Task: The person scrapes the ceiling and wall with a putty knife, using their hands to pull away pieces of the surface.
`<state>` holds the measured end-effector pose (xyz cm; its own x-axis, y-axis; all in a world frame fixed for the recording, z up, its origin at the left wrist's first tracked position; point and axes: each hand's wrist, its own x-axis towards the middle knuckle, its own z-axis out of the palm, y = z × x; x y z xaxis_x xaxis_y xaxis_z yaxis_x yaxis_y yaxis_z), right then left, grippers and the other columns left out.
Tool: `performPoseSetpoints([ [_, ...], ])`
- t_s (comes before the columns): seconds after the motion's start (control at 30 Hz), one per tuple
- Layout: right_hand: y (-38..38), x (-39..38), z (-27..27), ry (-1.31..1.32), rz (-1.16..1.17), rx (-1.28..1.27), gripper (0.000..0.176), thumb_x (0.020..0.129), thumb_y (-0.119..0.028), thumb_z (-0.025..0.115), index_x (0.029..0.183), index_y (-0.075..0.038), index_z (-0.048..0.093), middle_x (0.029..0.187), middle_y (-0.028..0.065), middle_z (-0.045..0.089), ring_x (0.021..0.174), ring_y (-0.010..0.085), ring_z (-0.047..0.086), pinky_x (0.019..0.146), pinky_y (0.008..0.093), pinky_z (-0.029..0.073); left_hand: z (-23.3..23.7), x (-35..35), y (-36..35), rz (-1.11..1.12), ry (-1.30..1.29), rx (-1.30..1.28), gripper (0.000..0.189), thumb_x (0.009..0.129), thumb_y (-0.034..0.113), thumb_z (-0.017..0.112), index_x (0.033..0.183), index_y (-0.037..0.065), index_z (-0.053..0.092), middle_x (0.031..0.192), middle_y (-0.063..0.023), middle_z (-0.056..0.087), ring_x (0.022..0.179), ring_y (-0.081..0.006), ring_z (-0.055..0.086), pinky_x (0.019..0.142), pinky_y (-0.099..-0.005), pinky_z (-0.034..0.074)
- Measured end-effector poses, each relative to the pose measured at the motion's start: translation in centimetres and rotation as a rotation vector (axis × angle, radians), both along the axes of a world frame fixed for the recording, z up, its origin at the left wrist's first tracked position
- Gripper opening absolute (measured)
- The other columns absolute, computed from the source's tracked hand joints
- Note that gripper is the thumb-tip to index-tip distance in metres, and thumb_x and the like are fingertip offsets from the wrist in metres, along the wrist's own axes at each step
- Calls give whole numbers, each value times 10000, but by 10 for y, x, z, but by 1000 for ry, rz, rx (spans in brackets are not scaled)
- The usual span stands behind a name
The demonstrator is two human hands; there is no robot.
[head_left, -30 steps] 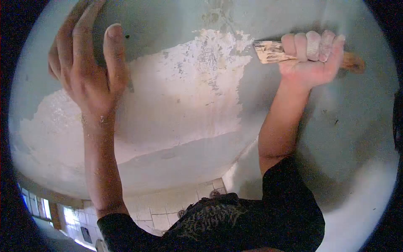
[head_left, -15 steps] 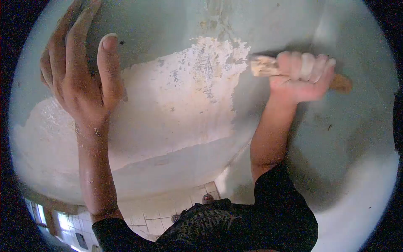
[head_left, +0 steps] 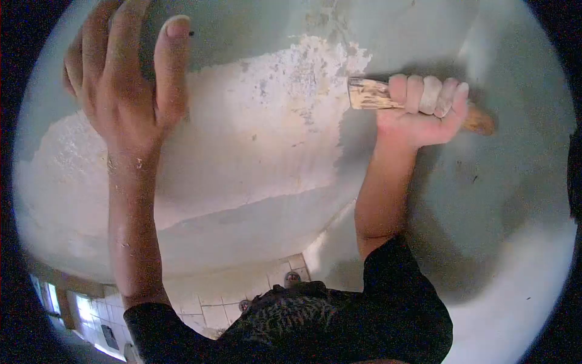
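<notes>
My right hand (head_left: 424, 106) is closed in a fist around a wooden-handled tool (head_left: 370, 94), held roughly level against the wall. Pale, streaked wood shows left of the fist, and a browner, rounded end sticks out on the right. Its exact kind cannot be made out. The left end lies at the edge of a bare whitish patch (head_left: 242, 139), where the grey-green coating (head_left: 400, 36) stops in a ragged line. My left hand (head_left: 124, 85) is open, fingers stretched upward and thumb apart, over the wall at the patch's left side. Its fingertips are cut off by the view's top edge.
A wall corner (head_left: 327, 227) runs down toward the tiled floor (head_left: 218, 312). My feet (head_left: 292, 279) show beyond my black shirt (head_left: 291, 315). Bright window openings (head_left: 85, 306) lie at the lower left.
My right hand and the wooden-handled tool have shifted slightly left, and the earlier motion blur is gone. My left hand appears a little higher and farther right; the whole view has shifted somewhat.
</notes>
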<state>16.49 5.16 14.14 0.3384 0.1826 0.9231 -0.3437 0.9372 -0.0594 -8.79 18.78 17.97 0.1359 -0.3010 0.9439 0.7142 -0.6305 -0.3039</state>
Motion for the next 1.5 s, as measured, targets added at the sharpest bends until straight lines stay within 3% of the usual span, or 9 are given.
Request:
performPoseSetpoints([
  [0.2, 0, 1, 4, 27, -130, 32, 393, 927, -302, 398, 567, -194, 283, 431, -53, 215, 368, 93, 112, 393, 278, 130, -4, 4, 4, -10, -4, -14, 346, 938, 287, 425, 1193, 117, 585, 1228, -92, 568, 1133, -271, 507, 984, -394, 331],
  [0.27, 0, -8, 4, -124, -175, -25, 400, 922, -296, 410, 558, -201, 273, 424, -55, 209, 364, 92, 106, 392, 273, 131, -4, 4, 4, -30, 2, 0, 345, 938, 289, 424, 1194, 123, 586, 1226, -90, 569, 1131, -272, 507, 985, -395, 330],
  [0.4, 0, -3, 9, 46, -206, 12, 411, 923, -301, 408, 552, -193, 269, 419, -52, 204, 366, 94, 100, 392, 274, 130, -6, 5, 7, -28, -10, 2, 350, 939, 292, 421, 1205, 126, 578, 1232, -89, 564, 1135, -273, 505, 989, -397, 325],
  [0.5, 7, -15, 4, -147, -185, -45, 409, 925, -302, 397, 553, -193, 268, 421, -56, 203, 367, 97, 94, 390, 270, 131, -6, 4, 6, -16, -9, -16, 355, 937, 292, 421, 1211, 125, 573, 1240, -89, 559, 1136, -270, 505, 989, -397, 324],
  [0.6, 2, -11, 9, 32, -219, 3, 409, 931, -314, 382, 557, -186, 274, 422, -54, 200, 373, 101, 86, 388, 277, 122, -6, 4, 5, -22, -2, -19, 358, 935, 288, 419, 1215, 123, 570, 1243, -87, 558, 1138, -269, 506, 988, -395, 324],
  [0.67, 2, -20, 6, -159, -232, -27, 419, 929, -334, 388, 554, -189, 271, 422, -56, 198, 371, 102, 87, 391, 278, 118, -5, 5, 2, -17, -17, -16, 359, 935, 285, 417, 1216, 121, 569, 1243, -84, 560, 1139, -268, 505, 988, -394, 324],
  [1.07, -7, -15, 22, -277, 0, -66, 383, 961, -343, 337, 615, -179, 336, 475, -35, 248, 402, 100, 154, 421, 288, 167, 2, -1, -13, -19, 3, -21, 375, 935, 303, 399, 1227, 131, 560, 1280, -78, 539, 1171, -260, 489, 998, -394, 314],
  [1.13, -10, -25, 22, -332, -183, -92, 376, 957, -335, 342, 615, -180, 335, 476, -34, 238, 401, 102, 148, 429, 288, 176, 0, -1, -13, -10, 4, -28, 371, 936, 303, 397, 1222, 133, 562, 1287, -78, 531, 1173, -265, 484, 1001, -393, 308],
  [1.5, -14, -31, 30, -363, -241, -112, 368, 960, -313, 334, 619, -177, 333, 467, -28, 241, 400, 98, 124, 425, 295, 162, 4, -3, -11, -34, 4, -17, 368, 915, 297, 439, 1207, 118, 572, 1265, -81, 547, 1162, -258, 494, 1001, -392, 305],
])
